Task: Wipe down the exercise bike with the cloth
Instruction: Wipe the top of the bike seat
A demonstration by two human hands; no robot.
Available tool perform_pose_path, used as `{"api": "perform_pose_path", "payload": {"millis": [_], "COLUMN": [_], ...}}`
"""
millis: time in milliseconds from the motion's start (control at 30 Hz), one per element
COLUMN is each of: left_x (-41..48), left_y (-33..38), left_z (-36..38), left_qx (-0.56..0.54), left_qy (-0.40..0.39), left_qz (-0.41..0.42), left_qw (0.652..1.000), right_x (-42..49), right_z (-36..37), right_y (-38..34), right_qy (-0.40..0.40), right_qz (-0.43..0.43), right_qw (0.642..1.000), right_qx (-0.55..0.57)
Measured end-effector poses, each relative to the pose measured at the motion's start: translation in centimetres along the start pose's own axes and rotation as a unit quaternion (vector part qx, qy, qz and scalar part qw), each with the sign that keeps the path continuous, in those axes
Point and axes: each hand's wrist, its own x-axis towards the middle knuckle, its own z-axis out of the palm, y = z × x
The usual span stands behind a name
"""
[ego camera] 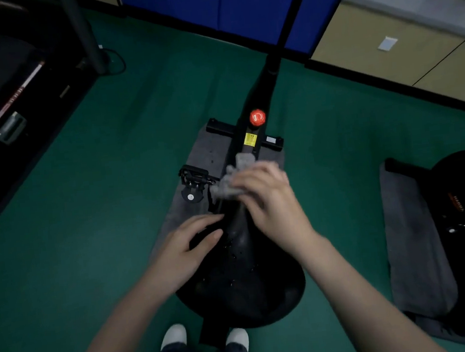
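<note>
so we're standing behind the exercise bike [263, 87], looking down over its black saddle [245, 288]. our right hand [267, 198] has the grey cloth [235, 175] bunched in its curled fingers, just past the narrow nose of the saddle and above the frame; motion blur keeps us from saying whether the cloth is touching the bike. our left hand [187, 251] lies on the left side of the saddle with its fingers fairly straight, gripping nothing, and seems to be steadying the seat.

as for progress, we judge the job to be early or midway at best. small pale specks show across the saddle top, which suggests that part wants another pass, though we can't tell if they are dust or droplets. nothing shows whether the frame with its red knob [257, 117] and yellow label [250, 139], the pedal [194, 176] on the left, the front foot bar or the tall post running up out of view have been wiped. we'd count all of those as left to do, working forward from the seat. the bike stands on a grey mat [203, 150] over the green floor [87, 218].
</note>
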Motion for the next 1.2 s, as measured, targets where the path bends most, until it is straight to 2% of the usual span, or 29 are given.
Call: {"api": "perform_pose_path", "payload": {"millis": [133, 300, 367, 433, 500, 567, 667, 767, 967, 1067, 1200], "left_x": [-0.7, -0.8, -0.7, -0.6, -0.3, 0.1, 0.7, 0.6, -0.4, -1.9, -4.0], "left_y": [-1.2, -1.3, -1.2, -1.1, -0.9, -0.5, 0.0, 0.0, -0.1, -0.5, -1.1], "left_z": [-0.4, -0.5, -0.6, -0.7, -0.8, -0.6, -0.2, -0.3, -0.8, -1.1, -1.6], "left_qx": [-0.048, -0.088, -0.078, -0.064, -0.061, -0.05, -0.024, -0.038, -0.045, -0.012, 0.057], "left_qy": [0.001, -0.001, -0.009, -0.013, -0.014, -0.027, -0.04, -0.039, -0.054, -0.051, -0.057], "left_qz": [-0.022, -0.025, -0.027, -0.028, -0.032, -0.034, -0.026, -0.029, -0.028, -0.016, -0.005], "left_qw": [0.999, 0.996, 0.997, 0.997, 0.998, 0.998, 0.999, 0.998, 0.997, 0.999, 0.997], "right_x": [3.5, 3.0, 3.4, 4.4, 4.9, 4.1, 0.5, -4.1, -7.9, -7.5, -10.5], "right_z": [-0.3, 0.0, -0.3, -0.2, -0.2, 0.2, 1.2, 1.4, 1.6, 1.9, 2.0], "right_y": [0.5, -0.5, 0.2, 1.4, 2.5, 2.8, 2.4, 0.7, -2.3, -3.0, -3.9], "right_qy": [-0.052, -0.19, -0.2, -0.147, -0.063, 0.008, 0.099, 0.134, 0.137, 0.148, 0.112], "right_qz": [0.063, -0.103, -0.109, -0.046, 0.084, 0.198, 0.273, 0.286, 0.257, 0.222, 0.163], "right_qw": [0.996, 0.971, 0.969, 0.985, 0.994, 0.966, 0.922, 0.915, 0.944, 0.958, 0.976], "right_qx": [-0.038, -0.106, -0.1, -0.071, 0.025, 0.166, 0.255, 0.25, 0.154, 0.104, 0.087]}}
